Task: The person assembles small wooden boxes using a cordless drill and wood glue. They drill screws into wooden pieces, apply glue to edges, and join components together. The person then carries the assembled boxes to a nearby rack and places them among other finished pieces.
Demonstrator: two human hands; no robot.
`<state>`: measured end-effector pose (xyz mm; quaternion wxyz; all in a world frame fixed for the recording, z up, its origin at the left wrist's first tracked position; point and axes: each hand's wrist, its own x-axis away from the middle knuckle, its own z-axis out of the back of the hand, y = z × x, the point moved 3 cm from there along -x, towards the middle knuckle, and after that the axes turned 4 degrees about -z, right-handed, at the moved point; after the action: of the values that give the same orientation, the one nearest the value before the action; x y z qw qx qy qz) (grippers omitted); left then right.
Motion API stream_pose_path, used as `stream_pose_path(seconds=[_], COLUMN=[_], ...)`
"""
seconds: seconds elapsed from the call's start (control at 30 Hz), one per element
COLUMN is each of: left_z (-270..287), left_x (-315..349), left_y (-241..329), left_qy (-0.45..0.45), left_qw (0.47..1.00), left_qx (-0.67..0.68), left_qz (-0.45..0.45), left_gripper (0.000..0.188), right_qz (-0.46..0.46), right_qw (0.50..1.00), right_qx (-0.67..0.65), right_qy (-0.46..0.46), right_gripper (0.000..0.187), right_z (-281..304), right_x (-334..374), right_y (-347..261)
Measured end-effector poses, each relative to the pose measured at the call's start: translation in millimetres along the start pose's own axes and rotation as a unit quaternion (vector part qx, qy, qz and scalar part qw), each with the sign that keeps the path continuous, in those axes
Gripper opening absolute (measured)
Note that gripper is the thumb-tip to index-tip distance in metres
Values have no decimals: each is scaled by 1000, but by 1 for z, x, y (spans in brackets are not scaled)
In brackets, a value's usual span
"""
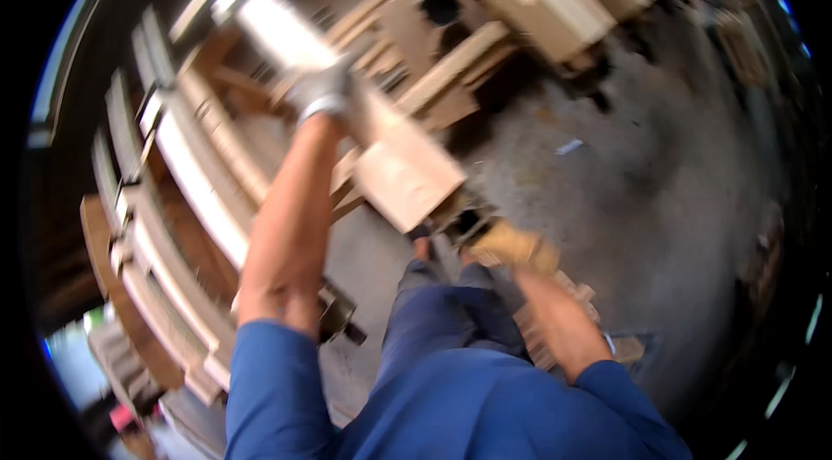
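Note:
My left hand [322, 92], in a grey glove with a pale cuff, is on or just over a long, light wooden post [407, 174] that slants from the upper left down toward my legs. Motion blur hides how its fingers lie. Right of the post's thick near end is my right hand [518, 250]. A smeared yellow shape covers it, and I cannot tell whether that is a glove or something held. Between this hand and the post's end is a dark, blurred object [468, 222] whose kind I cannot make out.
Several long wooden posts [204, 174] lie side by side on the left. Beyond the post, a wooden frame [451, 70] and thick beams [563, 14] stand close. Stacked wood pieces [546, 330] sit beside my right forearm. A small pale scrap [569, 147] lies on the grey floor [659, 200].

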<state>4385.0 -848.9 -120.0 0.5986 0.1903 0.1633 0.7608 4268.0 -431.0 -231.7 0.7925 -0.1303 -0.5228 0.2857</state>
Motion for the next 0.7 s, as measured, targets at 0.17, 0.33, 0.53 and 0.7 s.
stream_pose_path(seconds=[0.17,0.33,0.53,0.7], left_z=[1,8,18,18], left_x=[-9,9,20,13], left_y=[-20,4,14,6], left_qy=[39,-6,-31,-26], left_qw=[979,962,955,957], left_qx=[199,271,294,288], left_qz=[20,-2,-1,1], left_gripper=[103,95,80,76], right_qz=[-6,184,182,84], right_qw=[663,839,972,967], right_qx=[-582,-457,127,-214], right_qy=[-471,-232,76,-107], right_gripper=[68,68,65,53], right_z=[-7,150,134,10], right_x=[104,137,-15,-47], right_y=[-22,-84,21,50])
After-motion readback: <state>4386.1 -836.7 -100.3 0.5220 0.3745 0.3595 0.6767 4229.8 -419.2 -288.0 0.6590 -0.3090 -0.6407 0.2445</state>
